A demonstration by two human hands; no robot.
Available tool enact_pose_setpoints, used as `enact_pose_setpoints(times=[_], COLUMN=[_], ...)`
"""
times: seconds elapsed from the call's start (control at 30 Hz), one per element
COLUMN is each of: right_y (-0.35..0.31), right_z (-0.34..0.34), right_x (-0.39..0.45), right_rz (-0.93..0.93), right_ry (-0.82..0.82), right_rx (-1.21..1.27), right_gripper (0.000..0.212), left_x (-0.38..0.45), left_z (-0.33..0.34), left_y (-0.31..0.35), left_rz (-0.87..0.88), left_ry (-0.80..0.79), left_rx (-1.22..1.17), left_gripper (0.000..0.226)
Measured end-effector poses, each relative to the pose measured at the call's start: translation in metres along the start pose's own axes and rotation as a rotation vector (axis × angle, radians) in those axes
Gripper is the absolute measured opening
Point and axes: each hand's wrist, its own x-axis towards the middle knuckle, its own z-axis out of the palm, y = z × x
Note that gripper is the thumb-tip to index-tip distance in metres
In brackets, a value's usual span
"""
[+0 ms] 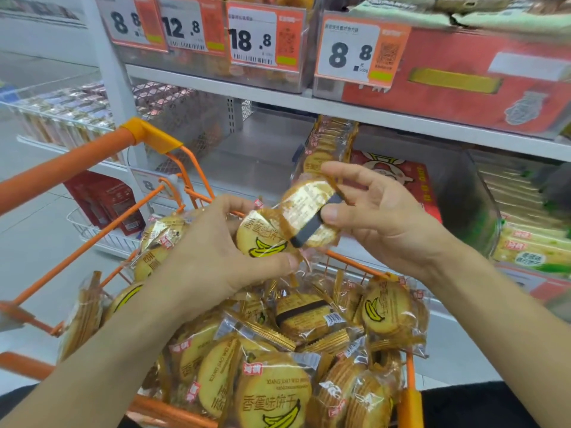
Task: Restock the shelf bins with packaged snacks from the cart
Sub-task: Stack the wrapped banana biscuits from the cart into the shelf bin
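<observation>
Above the orange cart (pixel 71 162) my left hand (pixel 213 251) grips a round banana-biscuit packet (pixel 262 239) with its printed front up. My right hand (pixel 383 217) pinches a second packet (pixel 309 211), back side up with a dark stripe, between thumb and fingers. The two packets touch at their edges. Several more biscuit packets (pixel 278 366) fill the cart below. Behind the hands, a clear shelf bin (pixel 256 156) holds a standing stack of the same packets (pixel 330 140) at its right side.
Price tags (pixel 259 38) hang along the upper shelf edge. A red carton (pixel 463 84) sits on the upper shelf. A red printed box (pixel 411 180) and green-labelled packs (pixel 531 242) fill bins to the right. Dark red boxes (pixel 108 199) stand lower left.
</observation>
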Motion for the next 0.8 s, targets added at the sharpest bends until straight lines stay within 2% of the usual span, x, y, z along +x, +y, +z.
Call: enact_pose_setpoints(times=[0.13, 0.27, 0.33, 0.43, 0.6, 0.63, 0.73, 0.8], right_y=[0.000, -0.009, -0.014, -0.018, -0.023, -0.022, -0.013, -0.005], right_z=[0.004, 0.001, -0.005, -0.017, -0.020, -0.017, -0.009, -0.005], right_x=[0.000, -0.001, -0.001, -0.002, -0.007, -0.007, -0.005, -0.005], right_rz=[-0.005, -0.023, -0.062, -0.133, -0.271, -0.292, -0.294, -0.252], right_ry=[-0.009, -0.044, -0.062, -0.167, -0.298, -0.331, -0.366, -0.353], right_rx=[-0.001, 0.025, 0.033, -0.006, -0.049, -0.037, -0.171, -0.276], right_gripper=[0.040, 0.036, 0.043, 0.055, 0.026, 0.021, 0.014, 0.013], left_x=[0.000, -0.003, -0.002, 0.000, 0.005, 0.006, 0.008, 0.007], left_z=[-0.001, 0.000, 0.001, 0.002, 0.005, 0.006, 0.007, 0.009], left_y=[-0.001, 0.001, 0.004, 0.007, 0.011, 0.012, 0.017, 0.021], left_rz=[-0.015, -0.005, -0.023, -0.116, -0.279, -0.309, -0.331, -0.331], left_ry=[-0.022, -0.065, -0.060, -0.057, -0.073, -0.097, -0.172, -0.158], left_rx=[-0.108, -0.161, -0.240, -0.481, -0.709, -0.751, -0.844, -0.835], left_gripper=[0.087, 0.067, 0.057, 0.047, 0.023, 0.029, 0.064, 0.074])
